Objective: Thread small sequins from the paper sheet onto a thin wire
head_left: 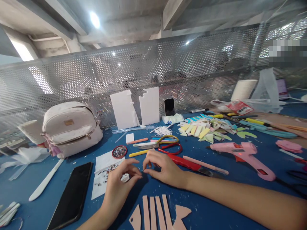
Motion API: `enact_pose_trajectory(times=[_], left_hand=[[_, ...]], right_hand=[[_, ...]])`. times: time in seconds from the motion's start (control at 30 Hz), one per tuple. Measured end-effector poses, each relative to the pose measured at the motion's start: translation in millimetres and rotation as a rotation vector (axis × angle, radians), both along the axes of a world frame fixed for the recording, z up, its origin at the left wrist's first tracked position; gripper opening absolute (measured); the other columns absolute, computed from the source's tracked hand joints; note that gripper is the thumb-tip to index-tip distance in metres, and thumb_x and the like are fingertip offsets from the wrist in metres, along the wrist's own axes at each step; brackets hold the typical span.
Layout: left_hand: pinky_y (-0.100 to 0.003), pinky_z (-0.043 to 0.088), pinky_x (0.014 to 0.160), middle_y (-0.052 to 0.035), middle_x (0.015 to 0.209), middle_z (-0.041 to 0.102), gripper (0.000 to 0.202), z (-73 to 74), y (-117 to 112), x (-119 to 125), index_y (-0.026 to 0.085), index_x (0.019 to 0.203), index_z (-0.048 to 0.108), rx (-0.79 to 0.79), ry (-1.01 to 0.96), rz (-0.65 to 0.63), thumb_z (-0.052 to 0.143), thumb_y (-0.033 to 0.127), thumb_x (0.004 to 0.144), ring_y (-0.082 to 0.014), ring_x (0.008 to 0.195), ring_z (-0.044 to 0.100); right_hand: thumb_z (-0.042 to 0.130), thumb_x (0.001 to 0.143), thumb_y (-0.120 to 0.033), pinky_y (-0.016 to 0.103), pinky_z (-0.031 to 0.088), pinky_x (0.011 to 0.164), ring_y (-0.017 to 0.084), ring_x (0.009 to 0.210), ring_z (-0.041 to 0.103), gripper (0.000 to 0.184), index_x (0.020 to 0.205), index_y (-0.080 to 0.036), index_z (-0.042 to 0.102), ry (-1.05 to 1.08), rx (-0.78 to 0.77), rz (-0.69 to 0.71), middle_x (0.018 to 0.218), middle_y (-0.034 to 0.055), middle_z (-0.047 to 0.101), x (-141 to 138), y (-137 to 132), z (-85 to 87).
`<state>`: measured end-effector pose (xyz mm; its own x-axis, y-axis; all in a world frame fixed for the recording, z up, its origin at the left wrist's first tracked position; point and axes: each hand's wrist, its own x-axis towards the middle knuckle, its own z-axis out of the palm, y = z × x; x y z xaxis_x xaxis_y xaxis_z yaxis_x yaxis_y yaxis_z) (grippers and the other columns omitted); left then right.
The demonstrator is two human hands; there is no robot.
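My left hand (120,177) is raised over the table, thumb and a fingertip brought together in a pinch; anything between them is too small to make out. Facing it, my right hand (165,167) has its fingers curled and its thumb near the index tip, also in a pinch whose content I cannot make out. Below them lie flat pink pieces: a pointed head shape with a hole (136,218), several narrow strips (153,212) and a tail-like piece (183,211). Behind my left hand, white paper (98,188) carries dark specks, with a red dish of small bits (119,152) at its top edge.
Scissors (168,144), a red-handled cutter (185,163) and a pink glue gun (244,155) lie beyond and right. A black phone (72,195) and white knife (46,180) are left. Behind stand a backpack (72,127), white boards (124,110) and foam scraps (203,127).
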<state>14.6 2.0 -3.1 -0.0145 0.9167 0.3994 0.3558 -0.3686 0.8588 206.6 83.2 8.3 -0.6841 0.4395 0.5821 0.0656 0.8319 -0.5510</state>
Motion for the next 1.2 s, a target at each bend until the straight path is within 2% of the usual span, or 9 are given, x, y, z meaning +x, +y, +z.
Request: enact_pose_trajectory(times=[0.27,0.47,0.53,0.63,0.73,0.83,0.97,1.07,1.2], left_hand=[[-0.025,0.050,0.075,0.0057,0.074,0.071,0.022,6.7,-5.4,-1.3,0.026,0.096,0.064,0.168,0.175,0.127,0.063,0.009,0.082,-0.0148,0.072,0.069],[-0.027,0.049,0.073,0.0041,0.073,0.066,0.019,7.0,-4.2,-3.7,0.025,0.096,0.062,0.180,0.197,0.172,0.060,0.011,0.084,-0.0163,0.072,0.065],[-0.028,0.048,0.072,0.0037,0.072,0.065,0.018,6.3,-3.1,-4.1,0.025,0.096,0.062,0.168,0.199,0.172,0.059,0.012,0.084,-0.0172,0.071,0.064],[-0.029,0.048,0.072,0.0031,0.071,0.065,0.018,4.9,-1.0,-3.4,0.024,0.096,0.062,0.140,0.224,0.150,0.059,0.011,0.083,-0.0184,0.071,0.064],[-0.030,0.048,0.072,0.0027,0.071,0.065,0.018,4.4,0.5,-0.8,0.024,0.096,0.063,0.113,0.225,0.134,0.059,0.011,0.083,-0.0185,0.069,0.063],[-0.029,0.048,0.072,0.0027,0.071,0.065,0.018,4.7,0.6,1.6,0.023,0.095,0.063,0.099,0.193,0.126,0.058,0.011,0.082,-0.0185,0.069,0.063],[-0.028,0.048,0.072,0.0027,0.074,0.067,0.017,5.2,-0.4,2.8,0.023,0.092,0.062,0.092,0.178,0.108,0.058,0.009,0.081,-0.0178,0.071,0.065],[-0.027,0.048,0.072,0.0032,0.074,0.067,0.018,5.3,-0.6,3.1,0.022,0.092,0.061,0.098,0.171,0.105,0.058,0.009,0.081,-0.0173,0.071,0.065],[-0.027,0.047,0.071,0.0028,0.074,0.066,0.017,5.2,0.3,4.1,0.022,0.091,0.061,0.109,0.170,0.091,0.058,0.009,0.082,-0.0166,0.070,0.063]], right_hand=[[0.051,0.097,-0.024,0.024,0.041,0.064,0.015,0.078,0.057,0.008,0.090,-0.021,0.054,0.186,-0.330,-0.163,0.087,0.0003,0.059,-3.0,9.9,-5.3],[0.041,0.101,-0.029,0.026,0.044,0.070,0.015,0.072,0.055,0.014,0.091,-0.021,0.047,0.304,-0.374,-0.210,0.078,-0.0008,0.054,-4.4,18.0,-10.5],[0.040,0.101,-0.029,0.027,0.045,0.071,0.016,0.073,0.055,0.014,0.092,-0.021,0.047,0.310,-0.361,-0.220,0.079,-0.0001,0.054,-4.1,19.0,-11.5],[0.041,0.100,-0.028,0.031,0.044,0.080,0.019,0.086,0.057,0.013,0.096,-0.021,0.051,0.306,-0.314,-0.242,0.090,0.0037,0.058,-2.8,16.7,-9.3],[0.042,0.100,-0.024,0.038,0.039,0.096,0.022,0.105,0.054,0.015,0.101,-0.022,0.057,0.225,-0.110,-0.246,0.108,0.0067,0.061,-1.0,9.1,-2.6],[0.051,0.098,-0.027,0.045,0.030,0.104,0.025,0.114,0.052,0.012,0.105,-0.024,0.061,0.046,0.108,-0.150,0.112,0.0055,0.065,0.0,1.3,3.3],[0.059,0.096,-0.035,0.037,0.039,0.089,0.022,0.100,0.058,0.019,0.107,-0.021,0.064,-0.079,0.183,-0.008,0.103,0.0055,0.068,-0.6,-0.7,2.8],[0.056,0.098,-0.036,0.033,0.041,0.080,0.019,0.085,0.059,0.021,0.092,-0.019,0.067,-0.036,0.156,-0.028,0.088,0.0034,0.070,-1.4,1.7,0.4],[0.058,0.097,-0.034,0.032,0.042,0.078,0.019,0.082,0.059,0.021,0.085,-0.019,0.066,0.019,0.100,-0.067,0.084,0.0029,0.070,-1.6,1.8,1.2]])
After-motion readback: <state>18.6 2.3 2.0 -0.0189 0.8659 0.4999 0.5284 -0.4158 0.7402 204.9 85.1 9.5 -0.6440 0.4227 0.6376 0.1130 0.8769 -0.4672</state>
